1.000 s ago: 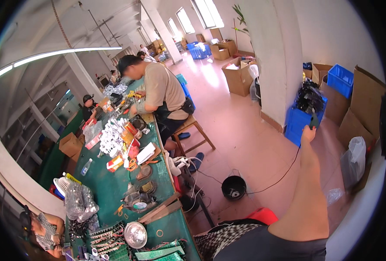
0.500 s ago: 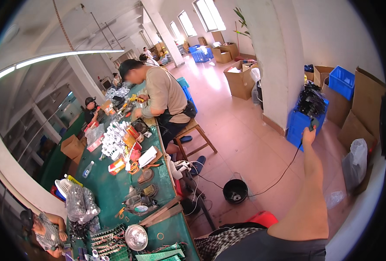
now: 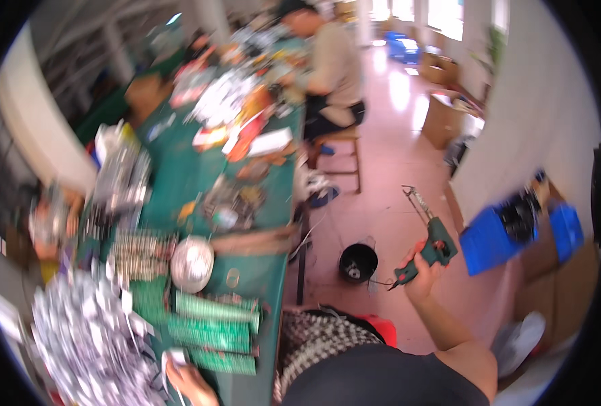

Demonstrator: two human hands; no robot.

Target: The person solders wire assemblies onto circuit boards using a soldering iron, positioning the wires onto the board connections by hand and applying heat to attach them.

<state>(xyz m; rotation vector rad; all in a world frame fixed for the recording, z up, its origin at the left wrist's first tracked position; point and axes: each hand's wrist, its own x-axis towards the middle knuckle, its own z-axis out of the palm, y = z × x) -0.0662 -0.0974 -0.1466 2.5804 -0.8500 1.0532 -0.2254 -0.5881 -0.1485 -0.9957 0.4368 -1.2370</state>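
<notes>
My right hand [image 3: 422, 271] is closed round the handle of a dark green corded soldering gun [image 3: 441, 242], held over the floor right of the table. Its thin metal front part points up and away. At the table's near edge, my left hand [image 3: 191, 384] has its fingers on a small white piece with a white cord [image 3: 174, 354]; blur hides its exact kind. Beside that hand lie rows of green circuit boards [image 3: 209, 331]. A large heap of white corded pieces [image 3: 91, 338] fills the table's near left.
A round metal bowl [image 3: 192, 264] sits on the green table [image 3: 179, 159] near wooden strips [image 3: 253, 241]. A black bucket [image 3: 358, 262] stands on the floor. Blue crates [image 3: 483, 243] and cartons are at the right. A co-worker [image 3: 334, 68] sits farther along the table.
My right hand has come back from beside the blue crate, bringing the soldering gun nearer. The view has turned, and my left hand with the white piece has come into sight.
</notes>
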